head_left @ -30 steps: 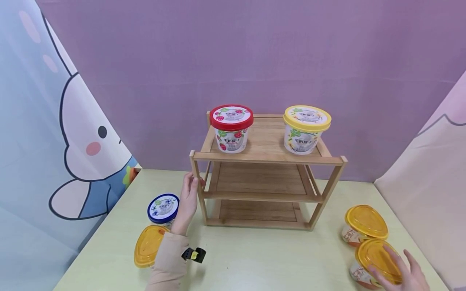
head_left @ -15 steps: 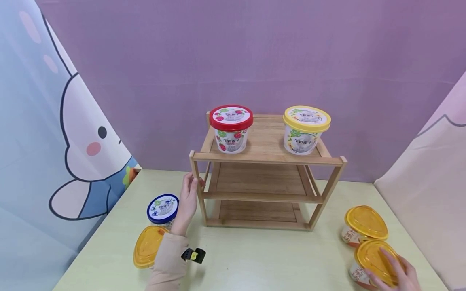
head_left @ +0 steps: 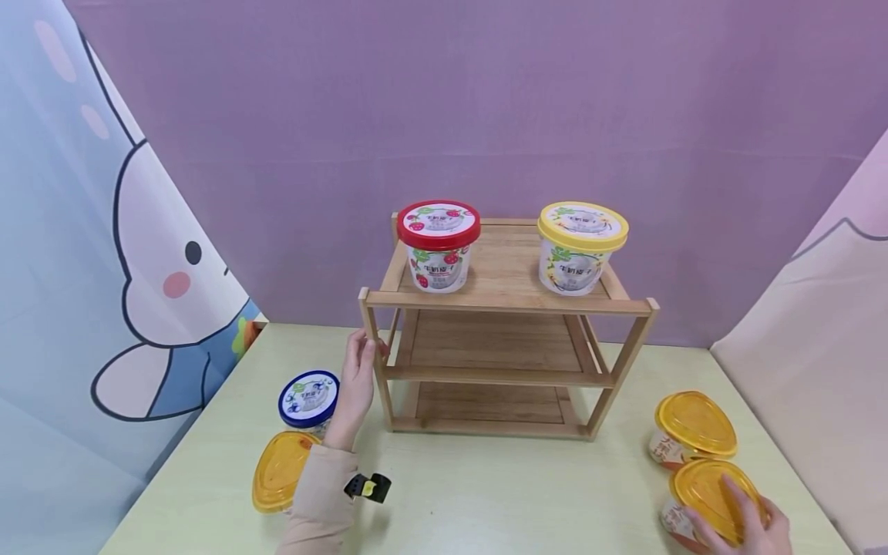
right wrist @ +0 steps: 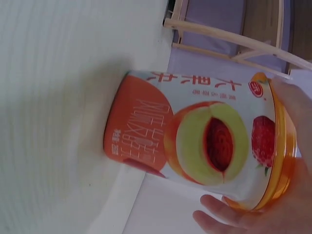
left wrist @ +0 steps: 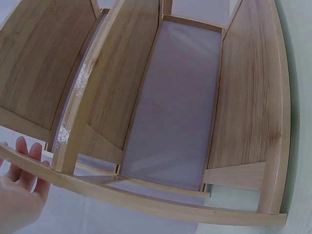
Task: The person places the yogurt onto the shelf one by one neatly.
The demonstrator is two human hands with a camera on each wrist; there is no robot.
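Pointing lid-up, long axis near vertical: tapered printed cup (right wrist: 195, 139) at the bench (head_left: 486, 493)'s near right corner, glossy orange plastic lid (head_left: 701, 489). Right hand (head_left: 756, 532) grips it from above, fingers spread. Left hand (head_left: 357, 389), arm reaching forward, holds the wood-grained rack (head_left: 499, 339)'s left side.

Head cam faces fwd/down, wide; L/R wrist cams close-up, all catching the rack (head_left: 492, 343).
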